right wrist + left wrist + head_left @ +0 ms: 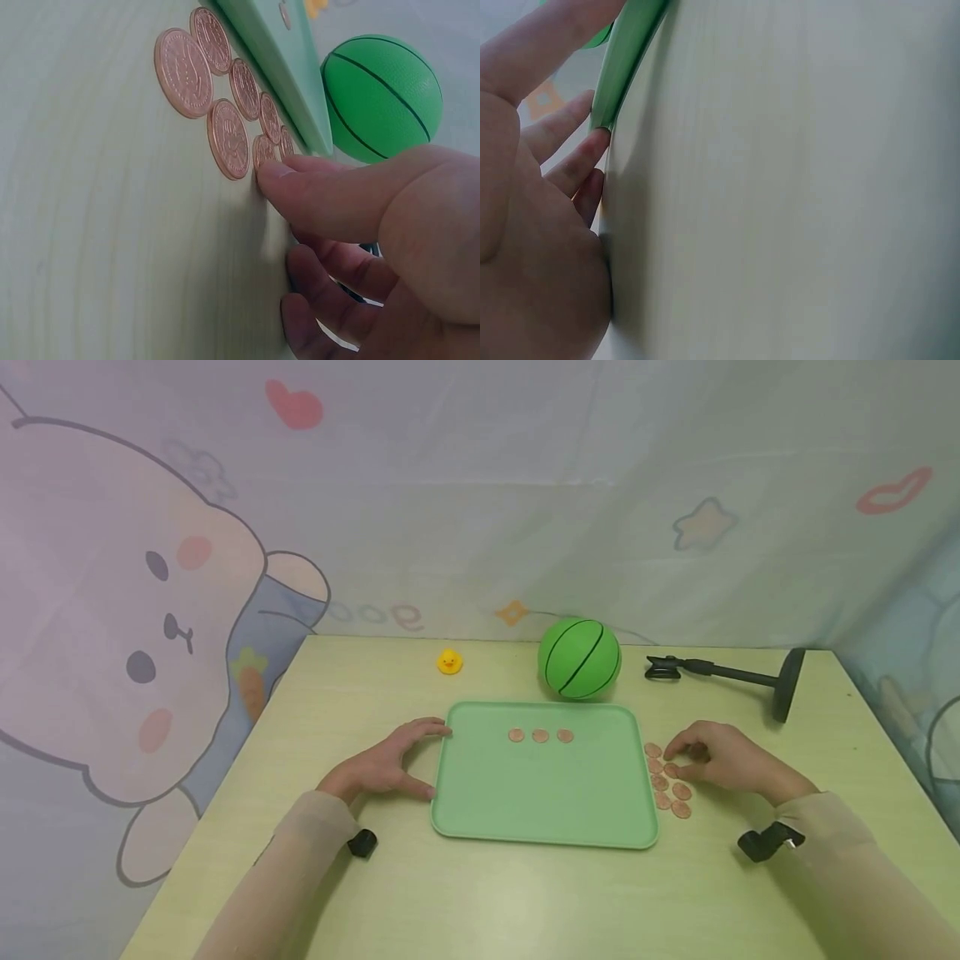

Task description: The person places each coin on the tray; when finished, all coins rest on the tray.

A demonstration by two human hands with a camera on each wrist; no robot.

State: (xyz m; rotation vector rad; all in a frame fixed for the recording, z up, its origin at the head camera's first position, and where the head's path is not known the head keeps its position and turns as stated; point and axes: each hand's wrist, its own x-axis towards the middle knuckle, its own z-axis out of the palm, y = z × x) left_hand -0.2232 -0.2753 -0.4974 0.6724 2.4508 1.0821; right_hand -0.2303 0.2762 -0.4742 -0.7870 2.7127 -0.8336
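Along the left edge of a green tray (547, 793), my left hand (382, 766) rests with fingers spread, fingertips and thumb touching the rim. Three copper coins (540, 736) lie in a row near the tray's far side. Several more copper coins (681, 792) lie flat on the table beside the tray's right edge. Over these my right hand (723, 758) bends down, thumb and index fingertips at one coin (263, 151), which still lies flat. Its other fingers are loosely bent, and part of that coin is hidden behind the thumb.
A green ball (579, 658) stands just behind the tray. To its left sits a yellow rubber duck (449, 662). A black stand (738, 675) lies on its side at the back right of the table (480, 902). A patterned cloth (465, 485) hangs behind.
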